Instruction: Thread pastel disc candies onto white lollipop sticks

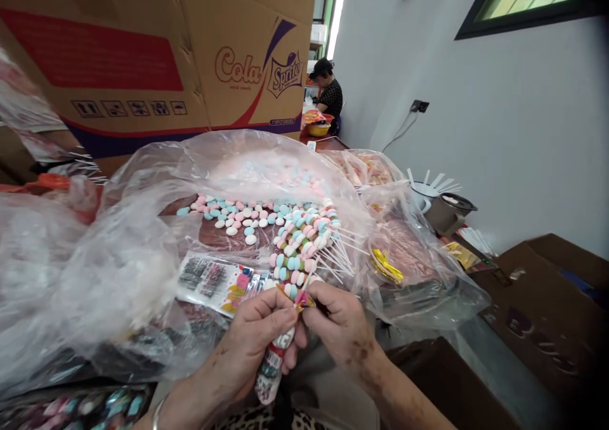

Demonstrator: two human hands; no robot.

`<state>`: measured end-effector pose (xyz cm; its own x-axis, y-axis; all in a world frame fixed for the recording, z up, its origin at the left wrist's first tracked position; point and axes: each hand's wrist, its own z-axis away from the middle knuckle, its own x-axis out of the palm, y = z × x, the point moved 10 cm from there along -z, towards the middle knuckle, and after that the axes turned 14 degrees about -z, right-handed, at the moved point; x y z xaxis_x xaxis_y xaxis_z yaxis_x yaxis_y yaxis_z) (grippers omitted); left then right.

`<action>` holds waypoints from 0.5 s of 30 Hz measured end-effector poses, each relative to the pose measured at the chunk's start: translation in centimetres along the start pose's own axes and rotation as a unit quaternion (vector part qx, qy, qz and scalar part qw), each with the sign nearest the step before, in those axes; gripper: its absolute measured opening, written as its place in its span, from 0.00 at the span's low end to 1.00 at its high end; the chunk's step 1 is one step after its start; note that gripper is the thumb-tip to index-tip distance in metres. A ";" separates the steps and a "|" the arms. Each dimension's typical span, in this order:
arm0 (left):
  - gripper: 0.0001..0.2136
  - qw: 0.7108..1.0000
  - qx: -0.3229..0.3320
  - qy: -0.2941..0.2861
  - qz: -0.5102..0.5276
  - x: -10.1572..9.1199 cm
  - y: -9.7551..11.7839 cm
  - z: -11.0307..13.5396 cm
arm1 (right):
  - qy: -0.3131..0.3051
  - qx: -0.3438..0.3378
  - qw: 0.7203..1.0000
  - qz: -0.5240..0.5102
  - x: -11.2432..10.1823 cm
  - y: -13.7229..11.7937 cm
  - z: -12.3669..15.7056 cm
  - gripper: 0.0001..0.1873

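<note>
My left hand (259, 328) is closed around a candy skewer in a printed clear wrapper (270, 376), which hangs down tilted below the fingers. At its upper end, my right hand (340, 322) pinches the gathered wrapper mouth, where a stick and yellow and pink bits show. Part of the skewer is hidden behind the fingers. Just beyond the hands lies a pile of candy skewers (302, 233) in pink, blue and white, with white sticks pointing right. Flat printed wrappers (216, 284) lie to the left of them. A bundle of gold twist ties (386, 265) rests on plastic at the right.
Loose candies (238, 214) lie under a large clear plastic bag (190, 151). Behind stands a big cardboard box (238, 30). A mug (450, 211) and a cup of sticks (423, 192) are at the right. More wrapped candy (95, 408) sits lower left. A co-worker (328, 91) sits farther back.
</note>
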<state>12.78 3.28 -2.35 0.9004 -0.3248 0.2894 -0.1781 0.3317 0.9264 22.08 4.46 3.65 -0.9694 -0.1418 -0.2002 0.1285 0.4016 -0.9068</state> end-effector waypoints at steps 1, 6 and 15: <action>0.17 1.000 -0.002 0.011 -0.004 -0.3 -0.1 0.1 | -0.007 0.015 1.000 -0.016 0.4 0.5 -0.1 0.09; 0.16 0.998 0.003 0.067 -0.013 -1.9 -0.2 0.5 | -0.068 0.097 0.987 -0.109 1.9 2.1 -0.3 0.12; 0.14 0.977 -0.023 0.141 -0.157 -4.1 0.5 0.0 | -0.037 -0.260 0.921 0.287 3.6 -3.1 1.2 0.17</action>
<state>8.96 4.83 -3.06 0.9828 -0.1609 -0.0906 0.1357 0.2966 0.9453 18.39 1.64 5.33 -0.7538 0.1742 -0.6336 0.4789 0.8059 -0.3483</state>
